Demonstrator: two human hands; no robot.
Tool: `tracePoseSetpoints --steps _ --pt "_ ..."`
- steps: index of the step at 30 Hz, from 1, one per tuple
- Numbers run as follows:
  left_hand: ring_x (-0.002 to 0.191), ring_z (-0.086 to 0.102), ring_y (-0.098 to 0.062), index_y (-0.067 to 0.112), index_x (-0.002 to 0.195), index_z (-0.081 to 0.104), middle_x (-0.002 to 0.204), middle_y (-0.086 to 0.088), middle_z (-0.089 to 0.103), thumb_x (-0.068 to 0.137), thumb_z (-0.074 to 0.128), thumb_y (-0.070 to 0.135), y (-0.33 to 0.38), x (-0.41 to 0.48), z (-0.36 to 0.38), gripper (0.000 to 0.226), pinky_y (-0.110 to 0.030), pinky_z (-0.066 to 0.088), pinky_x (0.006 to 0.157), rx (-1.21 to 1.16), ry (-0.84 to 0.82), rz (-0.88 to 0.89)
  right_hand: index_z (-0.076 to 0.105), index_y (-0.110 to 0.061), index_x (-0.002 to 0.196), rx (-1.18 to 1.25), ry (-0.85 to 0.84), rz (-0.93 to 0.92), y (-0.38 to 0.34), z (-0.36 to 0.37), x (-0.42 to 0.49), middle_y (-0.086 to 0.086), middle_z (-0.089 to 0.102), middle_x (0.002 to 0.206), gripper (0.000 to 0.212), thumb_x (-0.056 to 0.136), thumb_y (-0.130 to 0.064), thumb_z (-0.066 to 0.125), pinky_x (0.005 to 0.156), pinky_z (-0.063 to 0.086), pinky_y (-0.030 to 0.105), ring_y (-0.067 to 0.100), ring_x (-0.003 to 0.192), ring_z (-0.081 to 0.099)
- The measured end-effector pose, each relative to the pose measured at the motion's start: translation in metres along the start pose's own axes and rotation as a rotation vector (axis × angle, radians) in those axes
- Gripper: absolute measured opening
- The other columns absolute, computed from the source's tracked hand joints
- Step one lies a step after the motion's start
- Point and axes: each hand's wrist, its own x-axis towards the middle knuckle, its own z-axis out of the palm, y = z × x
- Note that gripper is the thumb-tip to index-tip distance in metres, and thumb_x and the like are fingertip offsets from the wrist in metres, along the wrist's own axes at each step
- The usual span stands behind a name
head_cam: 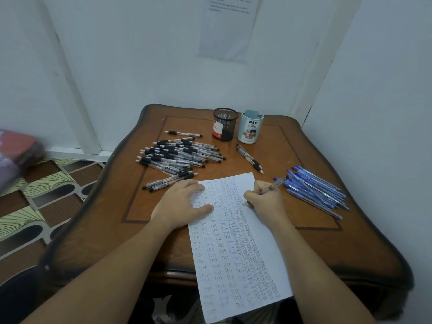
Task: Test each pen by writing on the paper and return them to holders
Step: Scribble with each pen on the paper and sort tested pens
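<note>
Right hand (pixel 264 202), fingers pinching a clear pen (pixel 274 185), tip on the paper (pixel 233 253) mid-surface. Left hand (pixel 184 202) at the sheet's 9 o'clock, fingers flat, thumb spread, pinning it. Advise a short stroke in the blank 3 o'clock margin; holders (pixel 225 124) stand at 12 o'clock

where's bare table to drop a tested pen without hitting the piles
Bare wood lies between the paper and the right edge of the table, in front of the blue pens; also between the two loose pens and the blue pens. Crowded: the black pen pile, left.
</note>
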Motion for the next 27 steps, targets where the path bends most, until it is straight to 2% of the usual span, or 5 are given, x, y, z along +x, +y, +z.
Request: tracePoseSetpoints --steps 6,9,12,24,27 --pt "0.141 0.027 -0.006 0.036 0.141 0.050 0.153 0.016 0.036 0.083 0.060 0.069 -0.0013 0.0006 0.0009 0.068 -0.034 0.024 0.115 0.001 0.001 -0.001 0.040 -0.019 0.051 -0.030 0.022 -0.001 -0.0010 -0.0003 -0.0005 -0.003 0.043 0.051 0.037 0.072 -0.008 0.068 0.068 0.054 0.054 0.016 0.056 0.054" --pt "0.141 0.027 -0.006 0.035 0.141 0.050 0.153 0.016 0.036 0.083 0.060 0.068 -0.0016 0.0009 0.0012 0.067 -0.034 0.024 0.114 -0.002 0.006 0.004 0.042 -0.019 0.052 -0.031 0.021 -0.002 -0.0024 -0.0009 -0.0015 0.001 0.045 0.053 0.037 0.074 -0.005 0.068 0.066 0.051 0.047 0.016 0.058 0.059" --pt "0.141 0.027 -0.006 0.035 0.142 0.050 0.153 0.016 0.036 0.083 0.059 0.068 -0.0013 0.0006 0.0006 0.068 -0.033 0.024 0.114 0.003 0.007 0.011 0.040 -0.019 0.051 -0.010 0.016 -0.007 -0.0012 -0.0004 -0.0007 0.000 0.043 0.052 0.035 0.071 -0.006 0.066 0.062 0.045 0.042 0.021 0.058 0.050" --pt "0.141 0.028 -0.006 0.034 0.141 0.050 0.153 0.015 0.037 0.084 0.060 0.067 0.0000 -0.0014 -0.0012 0.067 -0.034 0.025 0.114 -0.002 0.015 0.011 0.042 -0.018 0.054 -0.001 0.023 0.022 -0.0002 -0.0011 0.0011 -0.004 0.045 0.049 0.035 0.075 -0.006 0.067 0.063 0.045 0.039 0.008 0.053 0.055" --pt "0.141 0.027 -0.006 0.034 0.142 0.050 0.153 0.016 0.036 0.084 0.060 0.067 0.0010 -0.0015 -0.0014 0.067 -0.034 0.024 0.114 0.009 0.006 0.009 0.042 -0.012 0.060 0.078 0.064 0.030 -0.0071 -0.0021 0.0005 -0.007 0.046 0.045 0.033 0.082 0.003 0.062 0.057 0.041 0.034 0.004 0.047 0.052"
